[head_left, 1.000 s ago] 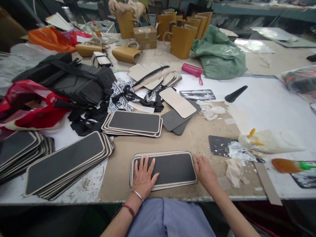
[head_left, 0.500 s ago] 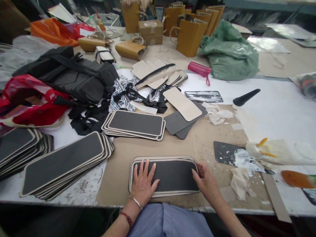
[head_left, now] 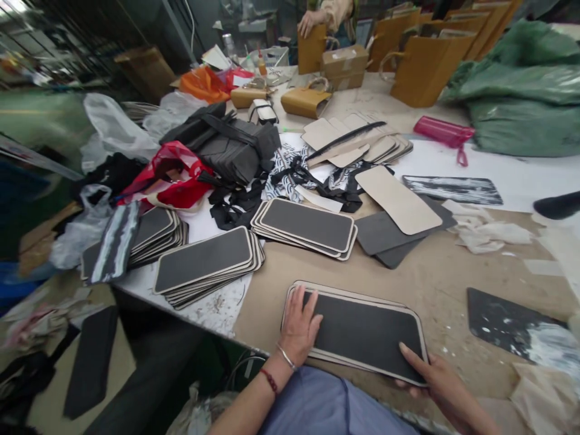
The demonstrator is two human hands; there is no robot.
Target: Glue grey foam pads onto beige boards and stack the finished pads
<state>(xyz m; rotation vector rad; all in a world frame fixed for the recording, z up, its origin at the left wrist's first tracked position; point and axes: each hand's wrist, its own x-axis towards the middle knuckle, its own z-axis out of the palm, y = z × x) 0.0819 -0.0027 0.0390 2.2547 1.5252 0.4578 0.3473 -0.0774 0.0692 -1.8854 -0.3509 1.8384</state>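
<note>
In front of me lies a short stack of rounded rectangular panels, the top one a black panel (head_left: 362, 329) with a pale border. My left hand (head_left: 301, 323) rests flat over its left end, fingers stretched out. At the right end, my right hand (head_left: 426, 370) grips the black panel's near corner, thumb on top and fingers curled below the edge. Whether it holds only the top panel or several, I cannot tell. Just beyond sits another panel stack (head_left: 308, 225); to the left are a larger stack (head_left: 203, 260) and a further stack (head_left: 154, 232).
A glue-smeared black board (head_left: 512, 323) and crumpled cloth (head_left: 539, 396) lie at right. Grey sheets under a beige panel (head_left: 399, 199) are farther back. Behind are a pink pouch (head_left: 441, 132), a green sack (head_left: 525, 103) and brown bags; a co-worker's hand (head_left: 310, 21) touches one.
The view has swung left, bringing the table's left side into sight. My right hand has moved from beside the panel's end to gripping its near corner, and the black panel is turned slightly.
</note>
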